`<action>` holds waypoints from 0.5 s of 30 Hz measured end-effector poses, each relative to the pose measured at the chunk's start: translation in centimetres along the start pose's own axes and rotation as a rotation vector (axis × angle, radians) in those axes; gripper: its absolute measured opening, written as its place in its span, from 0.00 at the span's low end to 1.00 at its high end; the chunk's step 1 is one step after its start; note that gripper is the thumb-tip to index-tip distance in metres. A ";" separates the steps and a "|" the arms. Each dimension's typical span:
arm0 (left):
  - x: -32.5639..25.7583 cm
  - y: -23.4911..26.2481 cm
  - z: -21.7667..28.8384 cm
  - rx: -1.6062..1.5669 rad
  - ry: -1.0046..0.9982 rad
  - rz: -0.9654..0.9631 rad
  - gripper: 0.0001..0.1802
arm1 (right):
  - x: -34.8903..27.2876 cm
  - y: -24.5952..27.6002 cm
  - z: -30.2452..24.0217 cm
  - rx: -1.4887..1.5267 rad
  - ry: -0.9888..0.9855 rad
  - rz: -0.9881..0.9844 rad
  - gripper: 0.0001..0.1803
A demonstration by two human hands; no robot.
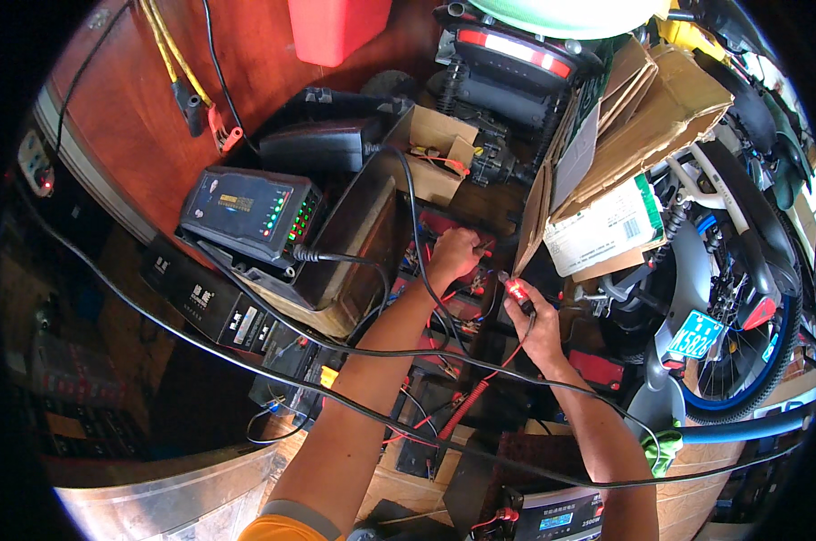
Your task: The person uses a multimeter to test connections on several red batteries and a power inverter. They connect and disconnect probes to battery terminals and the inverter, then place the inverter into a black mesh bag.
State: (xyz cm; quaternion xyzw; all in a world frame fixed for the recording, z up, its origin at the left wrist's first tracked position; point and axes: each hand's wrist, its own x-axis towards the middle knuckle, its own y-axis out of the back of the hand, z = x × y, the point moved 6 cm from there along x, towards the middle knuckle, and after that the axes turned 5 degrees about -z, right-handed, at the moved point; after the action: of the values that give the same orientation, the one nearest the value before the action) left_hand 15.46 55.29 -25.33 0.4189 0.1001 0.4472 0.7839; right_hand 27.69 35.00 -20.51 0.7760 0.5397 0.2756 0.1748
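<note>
My right hand [541,326] is closed around a small test pen [517,290] that glows red near its tip. A thin red lead runs from it down to a coiled red cord [464,410]. My left hand [455,255] reaches in among red-topped batteries [439,224] with wires between them. Its fingers are bent together at the battery tops; what they hold, if anything, is hidden. The pen's tip points toward the battery row, and I cannot tell whether it touches a terminal.
A black charger [237,212] with green lights sits at left on a box. Black cables [336,389] cross over my forearms. Open cardboard boxes [642,135] and a bicycle wheel [741,379] stand at right. An inverter-like unit [556,520] with a lit screen lies near.
</note>
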 end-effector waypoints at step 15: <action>0.1 -0.9 0.3 0.081 -0.036 0.040 0.10 | -8.5 4.6 -9.1 -0.193 0.035 -0.108 0.21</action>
State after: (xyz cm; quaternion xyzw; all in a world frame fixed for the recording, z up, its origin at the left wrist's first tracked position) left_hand 16.21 55.03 -25.77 0.4601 0.0954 0.4506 0.7590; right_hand 23.23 25.22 -12.75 0.7205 0.5546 0.3302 0.2536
